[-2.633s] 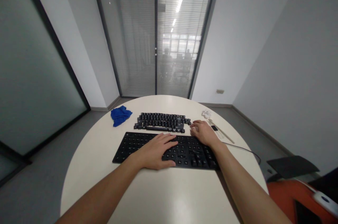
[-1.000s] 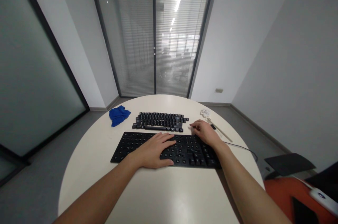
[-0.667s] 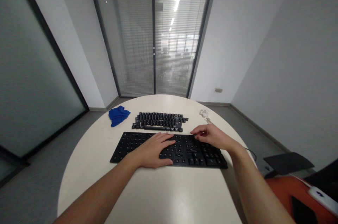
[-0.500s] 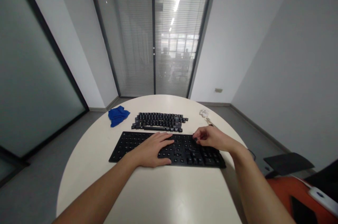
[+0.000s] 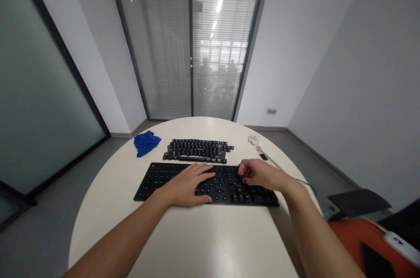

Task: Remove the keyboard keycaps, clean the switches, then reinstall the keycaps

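A black keyboard (image 5: 149,186) lies across the table before me, most of its left and middle part bare of keycaps, while keys sit at its lower right. My left hand (image 5: 190,185) rests flat on the middle of it, fingers spread. Over the right part, my right hand (image 5: 254,173) has its thumb and fingers pinched on what looks like a small black keycap (image 5: 242,178), mostly hidden by the fingers. Behind the keyboard, loose black keycaps (image 5: 198,149) are laid out in rows, with a long space bar (image 5: 192,159) in front.
A crumpled blue cloth (image 5: 146,143) lies at the table's back left. At the back right are a crumpled white tissue (image 5: 253,140) and a thin tool with a black end (image 5: 263,156). A cable (image 5: 306,183) runs off the right edge. An orange chair (image 5: 349,236) stands beyond the round table (image 5: 203,243).
My right hand has shifted slightly left and lower over the keyboard, uncovering the black end of the tool behind it. The left hand stays nearly in place on the keyboard.
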The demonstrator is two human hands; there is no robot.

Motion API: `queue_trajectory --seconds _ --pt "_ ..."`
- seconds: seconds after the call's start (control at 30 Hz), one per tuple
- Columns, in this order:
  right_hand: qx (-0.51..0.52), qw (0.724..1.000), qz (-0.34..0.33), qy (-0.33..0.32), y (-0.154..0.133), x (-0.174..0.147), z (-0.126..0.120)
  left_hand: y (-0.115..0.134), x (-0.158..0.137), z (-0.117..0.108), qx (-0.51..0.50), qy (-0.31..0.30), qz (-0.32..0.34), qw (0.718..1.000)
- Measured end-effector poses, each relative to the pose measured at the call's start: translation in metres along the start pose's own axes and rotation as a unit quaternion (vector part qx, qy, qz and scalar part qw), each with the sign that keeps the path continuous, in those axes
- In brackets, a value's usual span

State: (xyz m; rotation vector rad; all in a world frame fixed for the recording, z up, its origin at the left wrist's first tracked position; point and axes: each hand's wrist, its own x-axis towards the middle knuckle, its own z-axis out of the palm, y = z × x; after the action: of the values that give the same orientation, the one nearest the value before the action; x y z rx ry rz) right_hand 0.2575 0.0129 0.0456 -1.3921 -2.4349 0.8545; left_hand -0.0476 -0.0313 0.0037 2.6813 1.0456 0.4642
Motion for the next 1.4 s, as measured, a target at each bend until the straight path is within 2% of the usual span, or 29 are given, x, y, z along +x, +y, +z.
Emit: queue_trajectory --seconds 0.3,1.1,1.4 --pt "-0.046 0.999 0.0 -0.003 -0.0047 0.0027 0.0025 -0.0016 -0.0007 0.002 0.003 -0.001 -0.004 1.0" --pt "-0.001 1.0 -0.004 -0.017 0.0027 0.0047 0.0011 -0.0007 -0.0008 0.0006 0.012 -0.004 -0.003 1.0" --pt "-0.072 0.997 -0.006 -0.013 -0.0046 0.0048 0.0016 -0.0019 -0.0016 0.0016 0.015 -0.008 -0.007 1.0"
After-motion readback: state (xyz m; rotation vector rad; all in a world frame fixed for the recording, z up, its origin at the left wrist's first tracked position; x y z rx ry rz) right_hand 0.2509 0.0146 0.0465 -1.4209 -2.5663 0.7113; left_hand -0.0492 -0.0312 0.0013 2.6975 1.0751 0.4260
